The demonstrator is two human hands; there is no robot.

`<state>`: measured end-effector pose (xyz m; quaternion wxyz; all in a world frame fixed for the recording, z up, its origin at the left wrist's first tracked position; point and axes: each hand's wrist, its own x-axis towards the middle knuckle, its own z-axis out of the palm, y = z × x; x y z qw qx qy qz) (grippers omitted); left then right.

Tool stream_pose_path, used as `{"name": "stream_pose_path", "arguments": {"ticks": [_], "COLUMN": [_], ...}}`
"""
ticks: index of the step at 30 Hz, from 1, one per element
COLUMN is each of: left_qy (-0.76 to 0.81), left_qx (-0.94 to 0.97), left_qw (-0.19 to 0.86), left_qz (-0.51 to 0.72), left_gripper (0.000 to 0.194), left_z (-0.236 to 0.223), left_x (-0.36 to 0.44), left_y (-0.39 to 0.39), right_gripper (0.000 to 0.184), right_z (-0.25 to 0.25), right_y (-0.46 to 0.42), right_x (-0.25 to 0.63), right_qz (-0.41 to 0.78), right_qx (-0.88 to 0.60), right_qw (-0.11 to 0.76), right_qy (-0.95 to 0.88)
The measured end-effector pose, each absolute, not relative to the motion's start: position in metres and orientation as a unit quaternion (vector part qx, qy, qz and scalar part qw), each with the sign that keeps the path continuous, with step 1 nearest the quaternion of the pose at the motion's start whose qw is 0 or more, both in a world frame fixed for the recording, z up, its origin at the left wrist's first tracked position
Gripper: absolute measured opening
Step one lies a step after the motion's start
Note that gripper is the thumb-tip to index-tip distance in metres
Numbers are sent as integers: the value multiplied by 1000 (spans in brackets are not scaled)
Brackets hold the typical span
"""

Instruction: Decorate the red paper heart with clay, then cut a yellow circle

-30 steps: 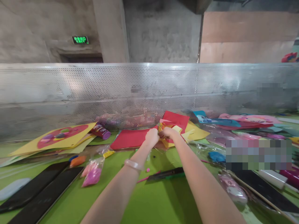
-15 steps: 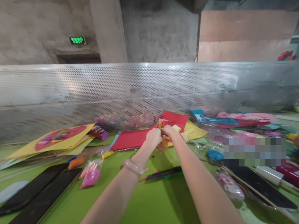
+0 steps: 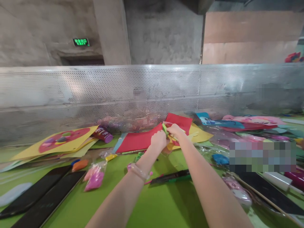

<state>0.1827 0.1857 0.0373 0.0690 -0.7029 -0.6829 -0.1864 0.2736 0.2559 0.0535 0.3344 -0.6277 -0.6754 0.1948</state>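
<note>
Both arms reach across the table to a pile of coloured paper. My left hand (image 3: 158,139) is curled closed over the right end of a red sheet (image 3: 135,141). Just beside it, my right hand (image 3: 175,130) has its fingers pinched together. A small bright green piece (image 3: 164,129) stands up between the two hands; its kind is too small to tell, and the fingertips are mostly hidden. Behind and right of them lie another red sheet (image 3: 180,121), a yellow sheet (image 3: 201,133) and pale yellow paper scraps.
A black craft knife (image 3: 169,177) lies between my forearms. On the left are black phones (image 3: 38,188), bagged pink clay (image 3: 95,177), a decorated yellow card (image 3: 78,145) and a purple tube (image 3: 104,134). Blue clay (image 3: 220,159) and a stick (image 3: 258,196) lie right. A perforated metal screen (image 3: 166,91) stands behind.
The green piece now shows between my hands, where a yellowish edge was visible before. My hands have shifted slightly apart, and the whole view has moved a little.
</note>
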Motion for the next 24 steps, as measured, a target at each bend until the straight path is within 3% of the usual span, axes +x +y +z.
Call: {"name": "stream_pose_path", "arguments": {"ticks": [13,24], "left_qy": [-668,-682], "left_qx": [-700,-652], "left_qw": [113,93], "left_qz": [-227,-318], "left_gripper": [39,42], "left_z": [29,29], "left_x": [193,198], "left_y": [188,181], "right_gripper": [10,9], "right_z": [84,101], "right_y": [245,222], "right_x": [281,290], "right_qz": [103,103], "right_qx": [-635,-611], "right_qw": [321,319], "right_qy": [-695,-717]}}
